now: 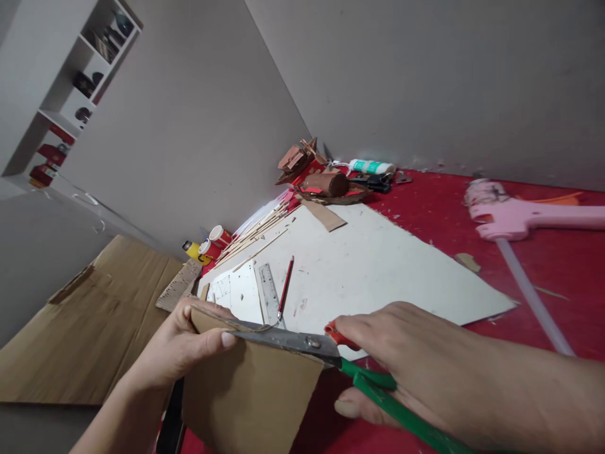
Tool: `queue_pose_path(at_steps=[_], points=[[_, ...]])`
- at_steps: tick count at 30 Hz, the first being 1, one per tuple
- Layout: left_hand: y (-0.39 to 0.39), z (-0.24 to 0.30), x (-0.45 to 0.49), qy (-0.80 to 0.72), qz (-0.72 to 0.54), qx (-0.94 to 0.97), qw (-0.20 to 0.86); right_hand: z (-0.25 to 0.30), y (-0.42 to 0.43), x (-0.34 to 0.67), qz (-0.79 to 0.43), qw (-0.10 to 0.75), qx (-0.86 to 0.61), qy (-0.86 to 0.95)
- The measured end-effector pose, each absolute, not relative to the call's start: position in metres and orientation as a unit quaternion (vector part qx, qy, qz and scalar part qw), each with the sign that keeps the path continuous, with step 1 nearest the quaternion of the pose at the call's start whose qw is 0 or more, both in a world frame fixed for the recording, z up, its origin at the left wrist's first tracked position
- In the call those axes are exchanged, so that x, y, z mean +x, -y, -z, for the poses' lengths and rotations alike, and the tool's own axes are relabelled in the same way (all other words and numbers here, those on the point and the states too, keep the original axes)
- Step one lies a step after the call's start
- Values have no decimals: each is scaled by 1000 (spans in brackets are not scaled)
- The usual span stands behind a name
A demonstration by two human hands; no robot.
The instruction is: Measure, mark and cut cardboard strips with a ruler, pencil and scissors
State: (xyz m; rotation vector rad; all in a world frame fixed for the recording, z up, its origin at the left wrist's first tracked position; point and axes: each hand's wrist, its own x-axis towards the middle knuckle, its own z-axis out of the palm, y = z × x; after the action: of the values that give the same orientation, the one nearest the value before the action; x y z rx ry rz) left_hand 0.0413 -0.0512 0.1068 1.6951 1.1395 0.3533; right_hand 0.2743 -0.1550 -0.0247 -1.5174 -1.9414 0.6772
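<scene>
My left hand point(191, 343) pinches a piece of brown cardboard point(250, 397) near its top edge, thumb in front and fingers behind. In my right hand point(420, 359) is a pair of scissors point(297, 340) with one green and one orange handle. The scissor blades lie along the upper part of the cardboard, pointing left, their tips close to my left thumb. A narrow strip of the cardboard shows above the blades. My right fingers are partly hidden behind the handles.
A white board point(350, 271) lies on the red table point(425, 208), with a ruler point(269, 293), pencil point(286, 287) and wooden sticks point(255, 233). At right is a pink glue gun point(515, 214). Large cardboard point(94, 334) stands left; brown cardboard models point(326, 183) sit by the wall.
</scene>
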Motion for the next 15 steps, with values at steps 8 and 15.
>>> queue_pose_path(at_steps=[8,15], points=[[53,-105,38,-440,-149,703,538,35,157,265,-267,312,-543,733],[51,-103,35,-423,-94,704,563,36,156,265,-290,325,-546,716]])
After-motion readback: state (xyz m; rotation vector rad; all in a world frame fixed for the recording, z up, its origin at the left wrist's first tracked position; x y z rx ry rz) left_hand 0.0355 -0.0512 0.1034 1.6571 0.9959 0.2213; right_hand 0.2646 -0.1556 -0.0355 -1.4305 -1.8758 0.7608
